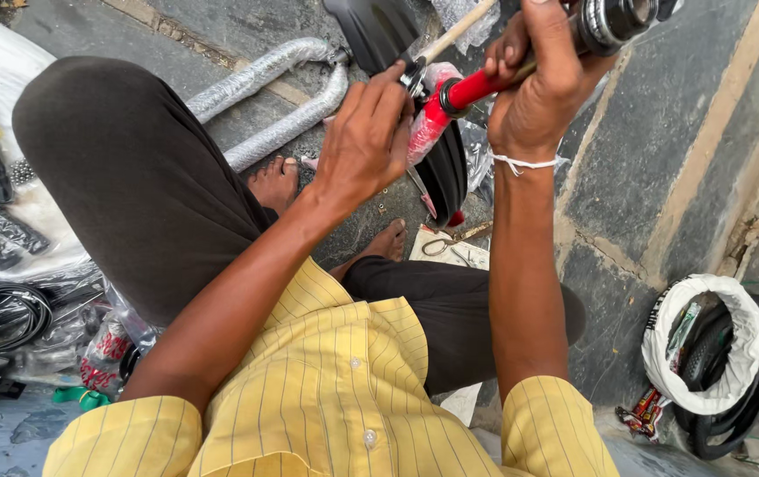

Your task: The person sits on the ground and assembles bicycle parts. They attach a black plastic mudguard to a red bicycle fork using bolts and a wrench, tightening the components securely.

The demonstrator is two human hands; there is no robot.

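Observation:
I sit cross-legged on stone paving with a red bicycle fork (463, 91) raised in front of me. My right hand (538, 84) is closed around its upper part, just below a silver and black ring part (613, 22). My left hand (366, 137) rests fingers-first on a small metal bracket beside the fork, where a black mudguard (379, 35) meets it. Part of the fork is wrapped in clear plastic (423, 132). A pale wooden stick (459, 28) crosses behind the hands.
Two tubes wrapped in silver foam (264, 71) lie on the ground ahead. Scissors (441, 246) rest on a paper by my foot. Black cables (0, 314) and bagged parts sit at left. A tyre in white wrapping (715, 362) lies at right.

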